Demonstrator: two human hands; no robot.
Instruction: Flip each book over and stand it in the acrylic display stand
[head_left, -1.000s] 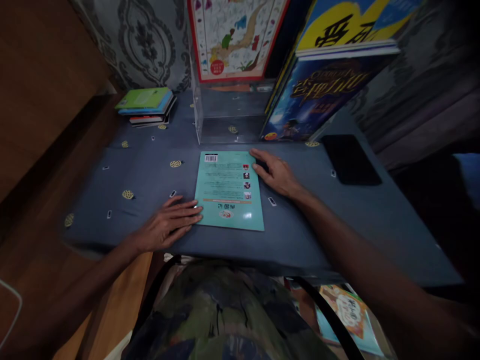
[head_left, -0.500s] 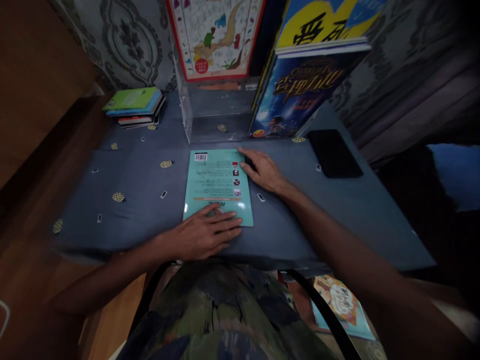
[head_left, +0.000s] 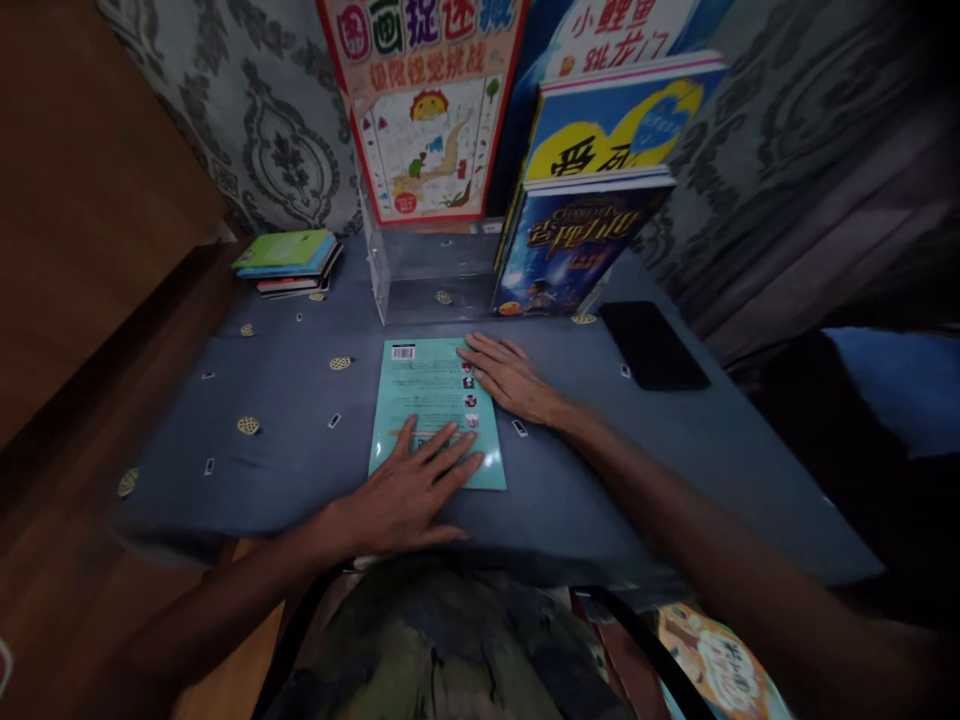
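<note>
A teal book (head_left: 420, 390) lies flat on the cloth-covered table, its barcode at the far left corner and small round pictures down its right side. It looks closed, and its print is upside down to me. My left hand (head_left: 416, 485) rests spread over the near part of the cover, hiding some of the lettering. Across the book's far right edge lies my right hand (head_left: 510, 378), palm down with fingers stretched out on the cover.
Behind the book stands a clear acrylic rack (head_left: 420, 300) holding upright picture books, with a dark blue book (head_left: 570, 245) in front at right. A small stack of books (head_left: 289, 260) lies far left. A black tablet-like slab (head_left: 652, 345) lies right; another book (head_left: 720, 660) is below the table edge.
The view has tilted up, so more of the upright books shows. My left fingers have spread wider on the cover. My right hand has flattened and reaches further onto the book.
</note>
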